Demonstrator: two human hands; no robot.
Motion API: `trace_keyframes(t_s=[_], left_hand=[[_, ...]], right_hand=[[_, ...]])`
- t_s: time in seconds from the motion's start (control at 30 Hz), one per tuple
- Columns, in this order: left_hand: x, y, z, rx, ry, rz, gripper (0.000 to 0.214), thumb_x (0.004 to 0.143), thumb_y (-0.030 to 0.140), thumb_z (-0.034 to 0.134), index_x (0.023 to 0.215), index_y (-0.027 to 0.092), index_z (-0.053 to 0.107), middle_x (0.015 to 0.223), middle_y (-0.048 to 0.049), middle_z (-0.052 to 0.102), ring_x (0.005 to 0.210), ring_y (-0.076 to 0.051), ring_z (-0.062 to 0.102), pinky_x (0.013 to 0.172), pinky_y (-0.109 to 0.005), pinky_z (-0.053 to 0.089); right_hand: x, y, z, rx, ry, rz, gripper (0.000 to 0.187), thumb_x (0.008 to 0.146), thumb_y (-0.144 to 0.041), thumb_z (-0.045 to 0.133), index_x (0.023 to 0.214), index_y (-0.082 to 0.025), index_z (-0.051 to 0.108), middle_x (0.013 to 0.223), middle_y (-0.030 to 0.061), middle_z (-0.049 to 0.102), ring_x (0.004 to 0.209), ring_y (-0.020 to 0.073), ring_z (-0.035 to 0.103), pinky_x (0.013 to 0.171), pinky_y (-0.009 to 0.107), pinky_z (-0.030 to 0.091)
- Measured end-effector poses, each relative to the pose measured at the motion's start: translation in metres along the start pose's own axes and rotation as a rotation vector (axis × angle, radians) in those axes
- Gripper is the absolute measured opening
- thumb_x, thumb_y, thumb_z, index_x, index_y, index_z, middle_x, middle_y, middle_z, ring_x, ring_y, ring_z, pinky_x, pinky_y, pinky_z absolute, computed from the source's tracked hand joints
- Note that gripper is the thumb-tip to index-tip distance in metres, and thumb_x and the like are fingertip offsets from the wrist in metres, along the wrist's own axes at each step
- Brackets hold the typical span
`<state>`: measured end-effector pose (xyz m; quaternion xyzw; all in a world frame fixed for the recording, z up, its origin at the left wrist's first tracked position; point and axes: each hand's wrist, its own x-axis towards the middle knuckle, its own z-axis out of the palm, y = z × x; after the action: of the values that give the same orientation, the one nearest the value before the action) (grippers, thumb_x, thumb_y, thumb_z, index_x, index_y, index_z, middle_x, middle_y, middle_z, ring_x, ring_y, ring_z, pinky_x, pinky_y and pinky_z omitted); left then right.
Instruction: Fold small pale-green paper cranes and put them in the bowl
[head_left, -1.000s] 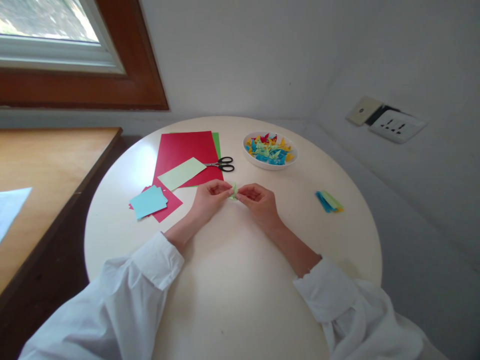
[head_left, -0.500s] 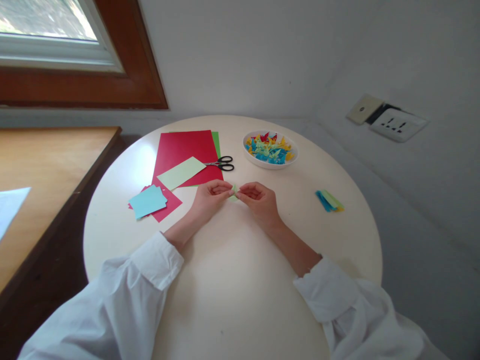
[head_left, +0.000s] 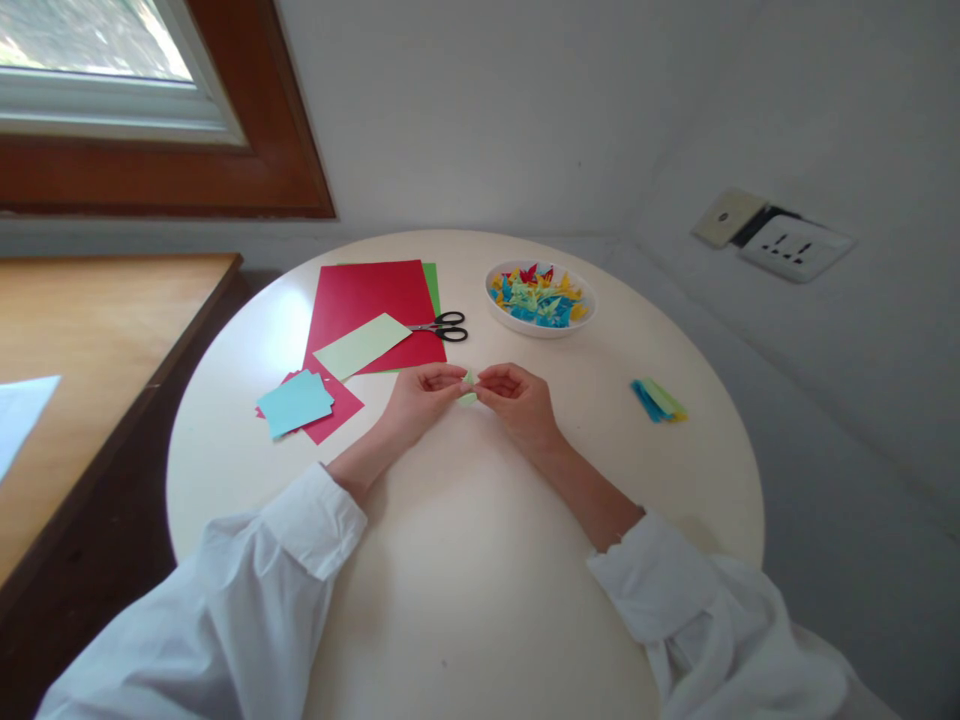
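Over the middle of the round white table (head_left: 465, 560), my left hand (head_left: 426, 392) and my right hand (head_left: 519, 398) meet almost fingertip to fingertip. Between them is a small folded piece of light green paper (head_left: 469, 397), pinched from both sides. Much of it is hidden by my fingers and thumbs. Black-handled scissors (head_left: 451, 327) lie just beyond my hands, their blades partly under a pale green paper strip (head_left: 363, 345). That strip rests on a large red sheet (head_left: 367, 290), with a green sheet (head_left: 432, 285) showing beneath.
A white oval dish (head_left: 541, 325) at the back holds many small folded paper shapes in several colours. Light blue paper pieces (head_left: 296, 403) lie on red ones (head_left: 337, 412) at left. A small stack of coloured paper strips (head_left: 658, 400) lies at right. A wooden table (head_left: 112, 340) stands left.
The green paper between my fingertips has shifted slightly in shape or angle. Both hands stay nearly in place, still pinching it.
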<state>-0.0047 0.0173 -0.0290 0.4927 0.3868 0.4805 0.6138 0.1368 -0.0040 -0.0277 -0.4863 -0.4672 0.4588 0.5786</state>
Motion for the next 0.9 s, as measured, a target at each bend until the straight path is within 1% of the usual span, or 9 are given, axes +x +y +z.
trace_keyframes(t_s=[0.2,0.3,0.43,0.5,0.57,0.67,0.8,0.9], left_hand=[[-0.0004,-0.0014,-0.0016,0.055,-0.042,-0.023,0.027,0.058,0.036,0.076,0.071,0.013,0.069,0.066,-0.0024,0.067,0.056,-0.010,0.056,0.053,-0.022,0.039],[-0.0008,-0.0003,-0.0012,0.034,-0.031,-0.020,0.025,0.058,0.034,0.075,0.070,0.013,0.068,0.064,-0.0015,0.065,0.055,-0.010,0.055,0.053,-0.021,0.038],[-0.0012,0.0021,0.0005,-0.015,0.015,-0.047,0.023,0.057,0.032,0.075,0.069,0.014,0.067,0.062,-0.0008,0.064,0.056,-0.011,0.055,0.055,-0.023,0.039],[-0.0010,0.0030,0.0011,-0.040,0.043,-0.059,0.022,0.057,0.030,0.075,0.069,0.014,0.067,0.062,-0.0003,0.063,0.056,-0.011,0.055,0.055,-0.023,0.039],[-0.0006,0.0034,0.0015,-0.075,0.065,-0.059,0.021,0.056,0.028,0.075,0.068,0.013,0.066,0.062,0.0001,0.062,0.057,-0.010,0.055,0.056,-0.023,0.040],[-0.0002,0.0039,0.0019,-0.111,0.086,-0.064,0.021,0.053,0.026,0.075,0.067,0.013,0.066,0.063,0.0000,0.062,0.059,-0.010,0.055,0.058,-0.022,0.041],[-0.0005,0.0047,0.0025,-0.121,0.085,-0.084,0.020,0.052,0.024,0.073,0.067,0.012,0.065,0.063,-0.0005,0.063,0.059,-0.010,0.055,0.057,-0.022,0.041],[-0.0008,0.0050,0.0023,-0.128,0.082,-0.092,0.019,0.052,0.023,0.073,0.066,0.013,0.065,0.060,0.0007,0.062,0.055,-0.008,0.053,0.054,-0.020,0.040]], right_hand=[[0.0008,0.0022,-0.0011,-0.005,-0.043,0.002,0.030,0.048,-0.031,0.078,0.068,-0.019,0.060,0.065,-0.0009,0.064,0.062,0.0136,0.061,0.065,0.029,0.051],[0.0009,0.0034,-0.0009,-0.013,-0.041,-0.014,0.027,0.050,-0.030,0.077,0.068,-0.019,0.060,0.065,-0.0008,0.064,0.063,0.0139,0.060,0.066,0.030,0.051],[-0.0003,0.0017,-0.0015,-0.025,-0.045,-0.068,0.018,0.059,-0.029,0.071,0.069,-0.019,0.061,0.069,0.0000,0.064,0.067,0.0136,0.060,0.069,0.029,0.050],[-0.0013,0.0001,-0.0020,-0.026,-0.091,-0.082,0.016,0.061,-0.028,0.070,0.072,-0.019,0.062,0.074,0.0011,0.065,0.072,0.0139,0.061,0.071,0.028,0.049],[-0.0021,-0.0008,-0.0024,-0.032,-0.154,-0.082,0.018,0.061,-0.027,0.070,0.076,-0.020,0.063,0.080,0.0021,0.066,0.077,0.0146,0.061,0.072,0.028,0.048],[-0.0024,-0.0006,-0.0020,-0.066,-0.207,-0.073,0.023,0.057,-0.026,0.073,0.077,-0.020,0.064,0.082,0.0024,0.067,0.077,0.0147,0.062,0.071,0.028,0.048],[-0.0018,0.0005,-0.0005,-0.070,-0.194,-0.044,0.020,0.057,-0.029,0.072,0.072,-0.019,0.063,0.076,0.0019,0.068,0.070,0.0141,0.061,0.067,0.028,0.049],[-0.0018,0.0007,0.0003,-0.072,-0.169,-0.022,0.019,0.057,-0.030,0.073,0.069,-0.019,0.064,0.073,0.0016,0.068,0.068,0.0147,0.062,0.068,0.029,0.050]])
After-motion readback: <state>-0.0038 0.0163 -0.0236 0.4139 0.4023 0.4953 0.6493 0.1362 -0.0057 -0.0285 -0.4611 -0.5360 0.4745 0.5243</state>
